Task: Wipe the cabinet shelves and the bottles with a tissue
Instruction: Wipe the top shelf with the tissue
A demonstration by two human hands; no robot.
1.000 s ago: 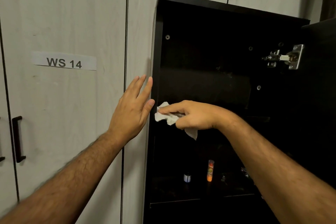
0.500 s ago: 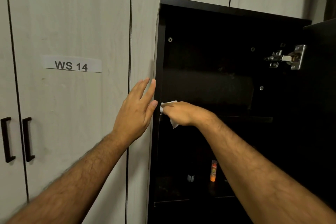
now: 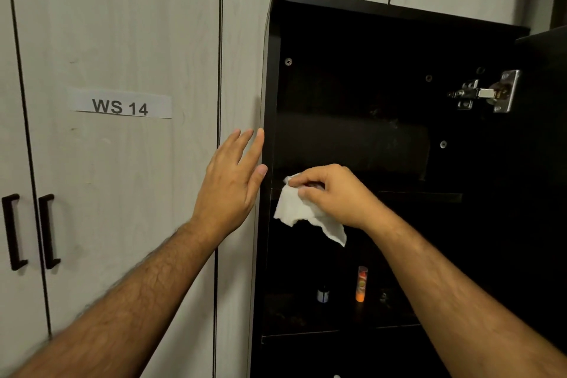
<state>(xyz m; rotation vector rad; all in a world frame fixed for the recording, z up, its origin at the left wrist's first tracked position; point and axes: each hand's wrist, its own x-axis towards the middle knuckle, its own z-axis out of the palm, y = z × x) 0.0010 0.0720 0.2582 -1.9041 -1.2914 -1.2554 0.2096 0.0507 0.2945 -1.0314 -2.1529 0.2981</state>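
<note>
A black cabinet stands open against pale wardrobe doors. My right hand pinches a crumpled white tissue at the left front edge of the upper shelf; part of the tissue hangs below the shelf. My left hand is flat, fingers straight, against the cabinet's left outer side. On the lower shelf stand a small dark bottle with a pale label and an orange tube-like bottle. A further small dark object sits beside them.
The cabinet door is swung open at the right, held by a metal hinge. Pale wardrobe doors with black handles and a "WS 14" label fill the left side.
My right hand has drawn back from the shelf's left corner toward the front, and more of the tissue now hangs loose. My left hand stays on the cabinet side.
</note>
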